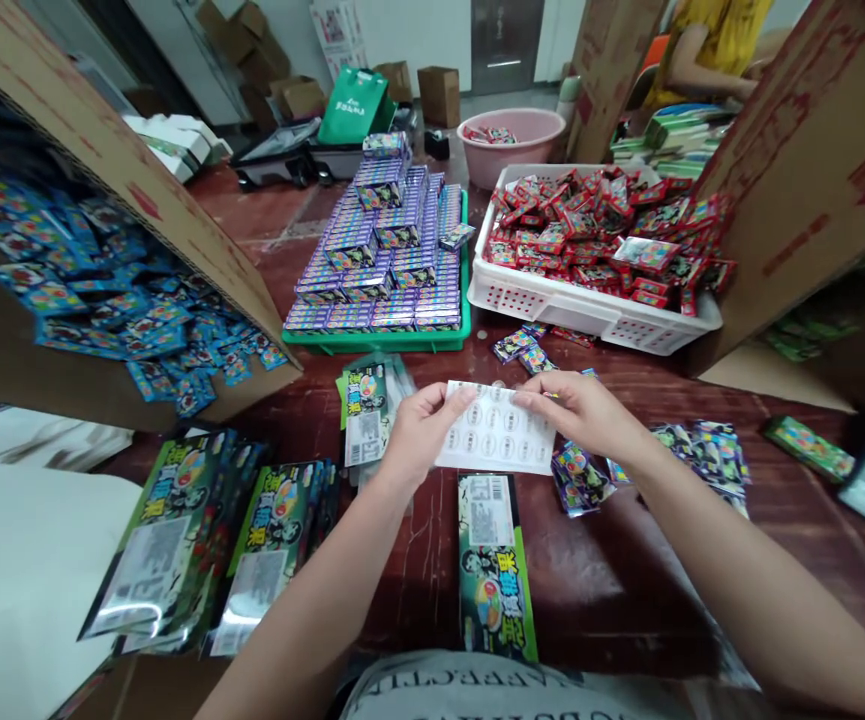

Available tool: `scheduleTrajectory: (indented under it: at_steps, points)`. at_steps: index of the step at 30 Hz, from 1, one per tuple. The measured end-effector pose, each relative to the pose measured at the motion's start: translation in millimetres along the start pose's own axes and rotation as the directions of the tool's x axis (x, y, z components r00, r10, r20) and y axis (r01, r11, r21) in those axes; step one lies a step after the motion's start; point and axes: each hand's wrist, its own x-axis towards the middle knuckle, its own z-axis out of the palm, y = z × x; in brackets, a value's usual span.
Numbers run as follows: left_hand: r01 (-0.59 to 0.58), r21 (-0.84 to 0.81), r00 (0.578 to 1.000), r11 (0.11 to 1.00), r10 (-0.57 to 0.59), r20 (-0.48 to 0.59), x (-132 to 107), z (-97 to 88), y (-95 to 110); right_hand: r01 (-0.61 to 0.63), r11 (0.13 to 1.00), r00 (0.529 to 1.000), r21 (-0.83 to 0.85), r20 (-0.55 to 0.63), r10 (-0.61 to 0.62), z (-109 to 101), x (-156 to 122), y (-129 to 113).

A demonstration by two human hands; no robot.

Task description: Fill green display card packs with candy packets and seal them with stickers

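Note:
A white sheet of round stickers (503,430) is stretched between my two hands above the table. My left hand (426,425) pinches its left edge with the thumb on top. At the upper right edge, the fingers of my right hand (578,408) are closed on the same sheet. Right below the sheet lies a green and black candy pouch (493,570) with a white label at its upper end. Beyond my left hand are more flat candy pouches (366,410). Small purple candy packets (580,478) lie under my right wrist.
A green tray (379,342) bears stacked purple boxes. The white basket (589,318) holds red packets, with a pink tub (511,150) behind it. Cardboard walls (169,230) stand on both sides. Filled pouches (169,540) lie at left. Another person's arm (702,65) shows at upper right.

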Motion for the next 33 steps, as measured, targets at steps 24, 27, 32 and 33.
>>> scheduleTrajectory:
  at_steps: [24, 27, 32, 33]
  points:
    - [-0.264, 0.781, 0.868, 0.566, 0.492, -0.063, -36, -5.9, -42, -0.101, 0.943, 0.993, 0.319, -0.032, 0.117, 9, -15, -5]
    - [-0.261, 0.853, 0.948, 0.452, 0.286, 0.139, -65, -4.8, -61, -0.196, 0.907, 0.98, 0.374, 0.112, 0.165, 19, -33, -2]
    - [-0.26, 0.802, 0.966, 0.537, 0.14, 0.219, -68, -6.3, -64, -0.196, 0.896, 0.976, 0.399, 0.168, 0.139, 44, -51, -1]
    - [-0.249, 0.762, 0.967, 0.598, 0.106, 0.233, -67, -6.6, -59, -0.191, 0.894, 0.976, 0.405, 0.177, 0.129, 48, -54, -2]
